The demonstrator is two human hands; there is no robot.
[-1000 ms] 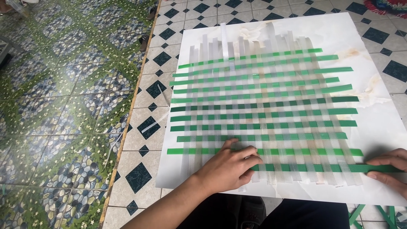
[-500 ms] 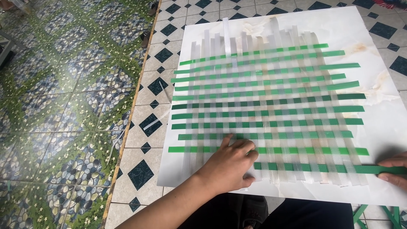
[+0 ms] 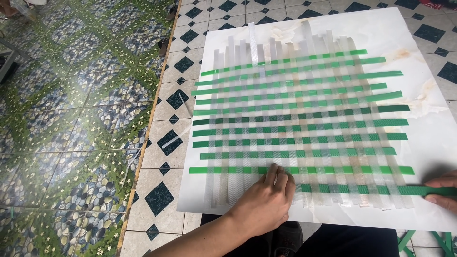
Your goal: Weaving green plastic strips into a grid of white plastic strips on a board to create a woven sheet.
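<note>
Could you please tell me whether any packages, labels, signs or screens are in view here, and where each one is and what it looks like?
None are in view. There is only a woven mat of green and translucent strips lying on a white marbled board, with the left hand pressing its near edge and the right hand at the end of the nearest green strip, all on a patterned tile floor.
</note>
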